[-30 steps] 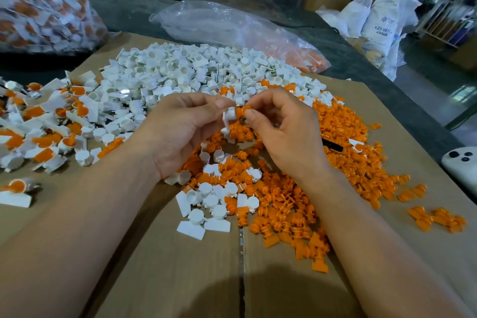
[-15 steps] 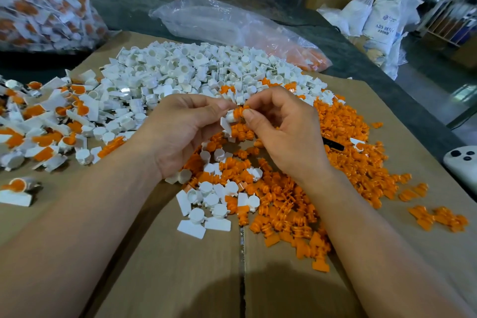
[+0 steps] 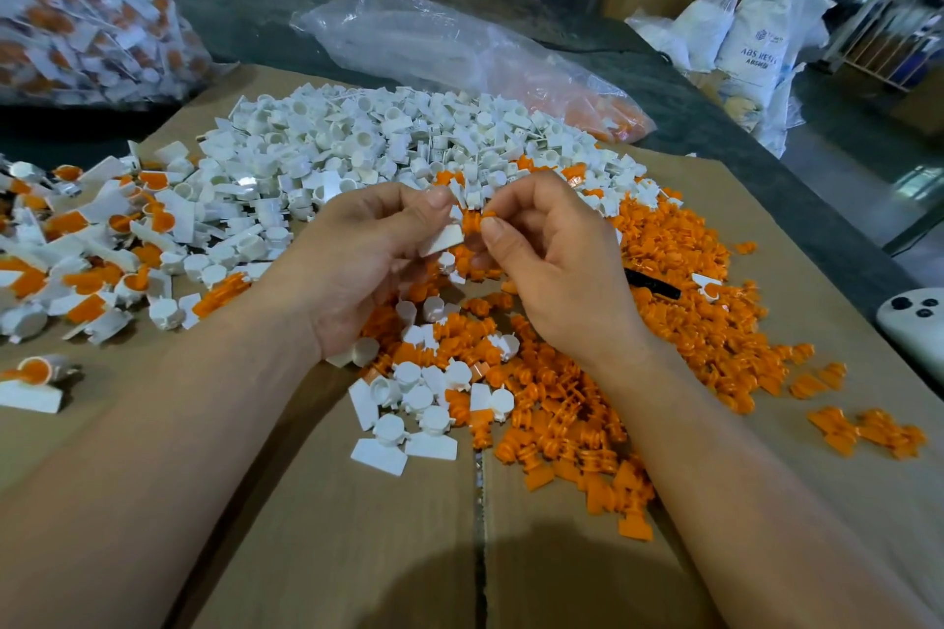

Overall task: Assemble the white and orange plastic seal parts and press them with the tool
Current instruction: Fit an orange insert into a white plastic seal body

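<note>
- The left hand (image 3: 357, 266) has its fingers curled, pinching a smooth white part (image 3: 442, 240) with a flat tag, above the middle of the cardboard sheet (image 3: 357, 552).
- The right hand (image 3: 554, 271) pinches a ribbed orange part (image 3: 472, 221), which touches the white one.
- A heap of white cups (image 3: 368, 138) lies toward the far edge.
- An orange pile (image 3: 689, 312) spreads toward the right edge.

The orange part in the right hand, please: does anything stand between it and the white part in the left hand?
Nothing visible does: the orange part, pinched by the right hand, touches the white part that the left hand holds.
</note>
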### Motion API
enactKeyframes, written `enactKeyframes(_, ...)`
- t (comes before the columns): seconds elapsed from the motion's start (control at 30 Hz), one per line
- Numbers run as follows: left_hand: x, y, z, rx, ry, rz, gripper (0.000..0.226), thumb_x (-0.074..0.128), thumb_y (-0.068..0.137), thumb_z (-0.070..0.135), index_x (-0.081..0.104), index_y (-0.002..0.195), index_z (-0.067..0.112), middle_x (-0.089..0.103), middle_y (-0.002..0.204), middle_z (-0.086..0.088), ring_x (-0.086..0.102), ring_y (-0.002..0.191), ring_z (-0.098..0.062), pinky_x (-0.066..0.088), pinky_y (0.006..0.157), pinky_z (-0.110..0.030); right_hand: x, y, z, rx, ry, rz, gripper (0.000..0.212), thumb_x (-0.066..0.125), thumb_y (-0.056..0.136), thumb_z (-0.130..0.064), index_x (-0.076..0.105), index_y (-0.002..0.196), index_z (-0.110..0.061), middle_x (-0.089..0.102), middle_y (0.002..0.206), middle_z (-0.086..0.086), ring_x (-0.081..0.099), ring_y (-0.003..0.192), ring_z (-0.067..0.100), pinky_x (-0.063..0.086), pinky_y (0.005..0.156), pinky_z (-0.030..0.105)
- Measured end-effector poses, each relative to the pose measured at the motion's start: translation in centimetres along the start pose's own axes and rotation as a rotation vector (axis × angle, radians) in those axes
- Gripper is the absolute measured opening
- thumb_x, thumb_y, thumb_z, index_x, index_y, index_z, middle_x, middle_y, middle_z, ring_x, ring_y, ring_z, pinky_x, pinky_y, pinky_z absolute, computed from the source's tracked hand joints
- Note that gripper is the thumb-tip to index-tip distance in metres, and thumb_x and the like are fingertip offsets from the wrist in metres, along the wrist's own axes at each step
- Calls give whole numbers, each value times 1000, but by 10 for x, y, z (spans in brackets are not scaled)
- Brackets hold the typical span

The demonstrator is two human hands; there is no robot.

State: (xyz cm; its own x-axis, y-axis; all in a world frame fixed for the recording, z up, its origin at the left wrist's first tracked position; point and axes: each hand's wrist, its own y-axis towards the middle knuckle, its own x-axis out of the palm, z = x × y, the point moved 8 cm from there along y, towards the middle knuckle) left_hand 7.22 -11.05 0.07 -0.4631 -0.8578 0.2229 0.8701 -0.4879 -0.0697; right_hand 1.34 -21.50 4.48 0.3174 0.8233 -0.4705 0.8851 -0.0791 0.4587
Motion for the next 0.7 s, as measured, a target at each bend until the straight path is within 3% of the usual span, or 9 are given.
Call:
enactKeyframes(0.07,-4,0,1,13,15,43,17,64,65,29,62,74,15,58,59,8,49,53,-5,43,44,-16,-3,0,-2,-14,-19,22,28,56,88,-8,48,81,-34,58,75,-12,62,72,11,53,69,31)
enactKeyframes(0.23,-4,0,4,25,3,46,11,65,77,7,71,81,14,69,66,9,60,58,-1,48,50,-13,-9,1,-3,-13,-27,61,28,59,87,-8,50,80,-33,57,76,-13,60,74,10,51,67,23)
enactKeyframes(0.33,-4,0,4,35,16,47,13,69,67,4,65,79,10,66,62,3,62,58,-5,48,50,-14,-9,0,-6,-32,-19,57,28,59,87,-7,50,80,-33,57,76,-13,58,74,7,49,66,20)
enactKeyframes(0.5,2,-2,7,64,-4,-32,26,64,65,-12,66,82,8,64,72,-5,62,59,-9,53,58,-16,-3,0,-5,-26,-26,21,28,58,86,-8,50,79,-34,59,77,-8,60,73,13,52,67,32)
enactKeyframes(0.57,5,-4,10,92,6,-71,35,67,56,-7,68,86,10,68,74,-4,64,64,-10,54,62,-17,-5,0,-4,-19,-6,34,28,58,86,-8,51,79,-33,60,76,-8,63,74,17,54,69,37)
enactKeyframes(0.7,5,-6,14,150,69,-49,34,68,55,10,71,87,19,65,74,-4,63,68,-13,56,67,-19,-7,0,-4,-17,49,47,23,56,85,-10,51,80,-32,61,68,-13,64,69,9,56,67,30)
